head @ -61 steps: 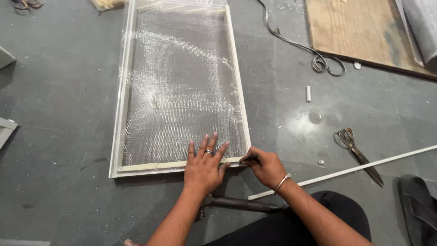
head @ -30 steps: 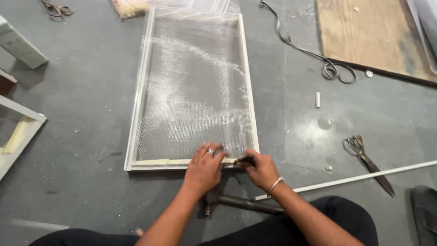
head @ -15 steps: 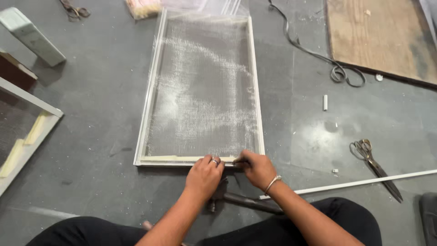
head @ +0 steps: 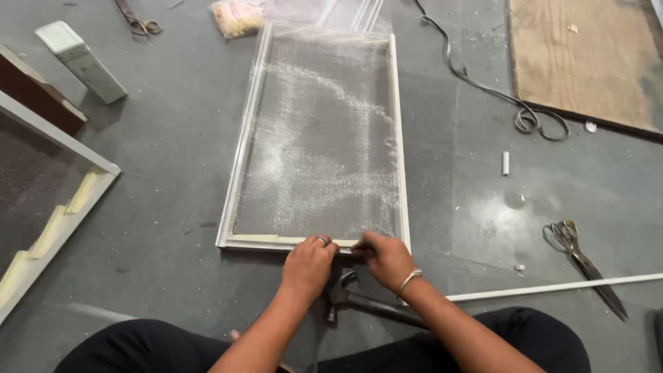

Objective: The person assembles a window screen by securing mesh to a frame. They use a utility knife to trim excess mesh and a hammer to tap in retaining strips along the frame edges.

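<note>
A second framed panel (head: 48, 207) leans at far left. The mesh screen frame (head: 318, 138) lies flat on the floor, its near rail under both hands. The left hand (head: 307, 266) presses down with curled fingers, steadying it; the right hand (head: 388, 259) pinches a small dark tool at the rail. A hammer (head: 366, 304) lies just below; scissors (head: 583, 262) rest farther right.

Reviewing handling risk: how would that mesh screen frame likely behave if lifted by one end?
The mesh screen frame looks thin-railed and long, so probably light but prone to flexing. Its mesh looks loosely wavy, likely floppy and easily dented.
</note>
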